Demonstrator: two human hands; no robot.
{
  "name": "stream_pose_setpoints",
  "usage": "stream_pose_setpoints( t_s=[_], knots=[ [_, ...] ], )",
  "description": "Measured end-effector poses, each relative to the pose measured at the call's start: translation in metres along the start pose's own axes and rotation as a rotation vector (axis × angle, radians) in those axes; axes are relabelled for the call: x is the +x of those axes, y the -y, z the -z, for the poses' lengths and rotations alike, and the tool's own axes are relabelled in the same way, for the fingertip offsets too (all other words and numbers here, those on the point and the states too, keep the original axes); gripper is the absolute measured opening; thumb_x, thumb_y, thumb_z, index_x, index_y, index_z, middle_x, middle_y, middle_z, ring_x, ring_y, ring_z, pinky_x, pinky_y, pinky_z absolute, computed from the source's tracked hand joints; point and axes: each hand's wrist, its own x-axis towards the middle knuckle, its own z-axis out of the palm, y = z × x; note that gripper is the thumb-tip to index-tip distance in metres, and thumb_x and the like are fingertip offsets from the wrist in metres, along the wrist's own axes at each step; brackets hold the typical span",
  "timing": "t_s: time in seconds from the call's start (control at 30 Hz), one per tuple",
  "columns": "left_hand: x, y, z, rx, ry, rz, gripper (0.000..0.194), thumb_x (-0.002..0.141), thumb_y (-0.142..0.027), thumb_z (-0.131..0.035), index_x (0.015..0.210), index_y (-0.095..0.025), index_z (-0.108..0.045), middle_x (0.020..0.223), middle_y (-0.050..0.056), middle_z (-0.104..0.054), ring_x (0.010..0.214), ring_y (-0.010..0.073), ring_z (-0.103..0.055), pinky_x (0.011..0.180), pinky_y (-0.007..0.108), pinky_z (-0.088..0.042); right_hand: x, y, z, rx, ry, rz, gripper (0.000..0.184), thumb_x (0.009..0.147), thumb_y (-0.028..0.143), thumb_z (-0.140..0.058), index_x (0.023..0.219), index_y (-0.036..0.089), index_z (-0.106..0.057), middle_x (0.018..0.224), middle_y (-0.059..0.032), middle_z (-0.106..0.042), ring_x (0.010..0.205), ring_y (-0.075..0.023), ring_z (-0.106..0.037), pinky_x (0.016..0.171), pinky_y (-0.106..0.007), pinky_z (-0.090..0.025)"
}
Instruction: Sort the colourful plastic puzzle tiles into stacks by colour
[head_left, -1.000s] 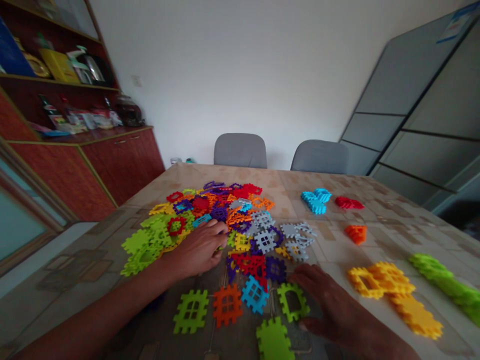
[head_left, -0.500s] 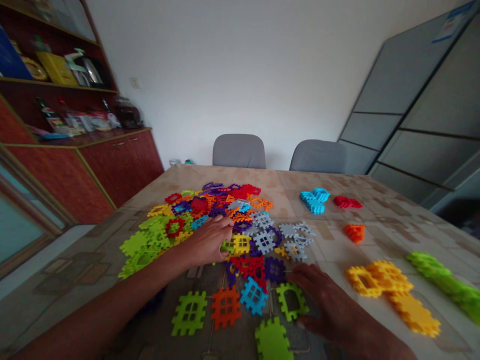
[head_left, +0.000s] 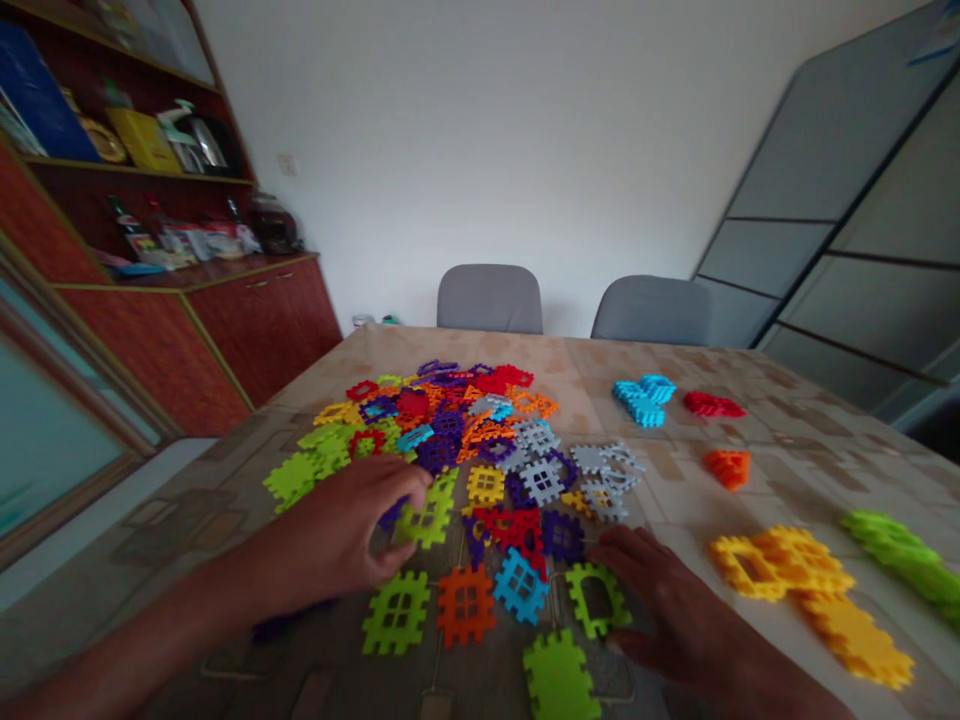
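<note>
My left hand (head_left: 349, 525) is closed on a lime-green interlocking window piece (head_left: 433, 515), gripped by its left edge between thumb and fingers. My right hand (head_left: 656, 590) rests at the right with thumb and fingers apart, beside a lime-green frame piece (head_left: 598, 600) with an arched opening. In front of me lie a green window piece (head_left: 396, 615), an orange window piece (head_left: 466, 605), a blue window piece (head_left: 521, 587) and a solid green piece (head_left: 560, 677). A mixed heap of coloured pieces (head_left: 442, 425) spreads beyond my left hand.
Sorted groups sit on the right of the table: blue pieces (head_left: 645, 400), red pieces (head_left: 714, 404), orange pieces (head_left: 727, 467), yellow pieces (head_left: 806, 575) and green pieces (head_left: 900, 550). Grey pieces (head_left: 607, 475) lie near the middle. Two grey chairs (head_left: 489, 300) stand behind the table.
My left hand has drawn back from the heap toward me, bringing a lime-green window piece with it. My right hand stays by the green frame piece. The view has shifted slightly.
</note>
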Motion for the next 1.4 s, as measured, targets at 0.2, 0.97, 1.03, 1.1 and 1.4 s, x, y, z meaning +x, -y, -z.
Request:
stream_pose_setpoints(
  t_s=[0.2,0.97,1.03,1.1,1.4],
  knots=[
    [-0.066,-0.026,-0.032,0.048,0.001,0.041,0.064,0.069,-0.015,-0.067,0.129,-0.032,-0.055,0.131,0.005,-0.066,0.115,0.0273,-0.064,0.098,0.036,-0.053,-0.001,-0.011,-0.007,-0.002,-0.032,0.015,0.057,0.076,0.034,-0.071,0.132,0.023,-0.068,0.138,-0.0142,-0.063,0.127,-0.0373,-0.056,0.107,-0.051,-0.046],
    [-0.077,0.095,-0.002,0.100,-0.082,0.316,0.035,0.085,-0.039,-0.067,0.116,-0.020,-0.069,0.126,0.016,-0.068,0.117,0.0377,-0.064,0.101,0.053,-0.052,-0.001,-0.039,-0.024,-0.058,-0.048,0.047,0.068,0.071,0.035,-0.079,0.138,0.027,-0.065,0.142,-0.0139,-0.062,0.129,-0.0436,-0.057,0.107,-0.055,-0.048],
    [-0.078,0.100,-0.006,0.091,-0.077,0.301,0.028,0.083,-0.036,-0.069,0.109,-0.023,-0.070,0.127,0.011,-0.068,0.118,0.0340,-0.063,0.101,0.046,-0.052,-0.001,-0.039,-0.024,-0.070,-0.039,0.043,0.066,0.074,0.037,-0.078,0.138,0.027,-0.065,0.143,-0.0140,-0.061,0.129,-0.0442,-0.056,0.107,-0.057,-0.048],
    [-0.078,0.098,-0.008,0.081,-0.076,0.285,0.017,0.086,-0.033,-0.064,0.100,-0.024,-0.069,0.123,0.007,-0.069,0.114,0.0298,-0.065,0.098,0.039,-0.053,-0.001,-0.041,-0.024,-0.078,-0.017,0.054,0.067,0.077,0.043,-0.076,0.141,0.027,-0.063,0.144,-0.0142,-0.060,0.131,-0.0444,-0.055,0.108,-0.058,-0.046],
    [-0.067,0.069,0.013,0.089,-0.159,0.243,0.032,0.102,-0.039,-0.042,0.101,-0.022,-0.069,0.109,0.009,-0.071,0.101,0.0275,-0.067,0.091,0.038,-0.052,-0.004,-0.036,-0.016,-0.099,-0.093,0.039,0.053,0.088,0.048,-0.064,0.137,0.027,-0.066,0.135,-0.0115,-0.067,0.120,-0.0351,-0.066,0.101,-0.044,-0.055]
  ],
)
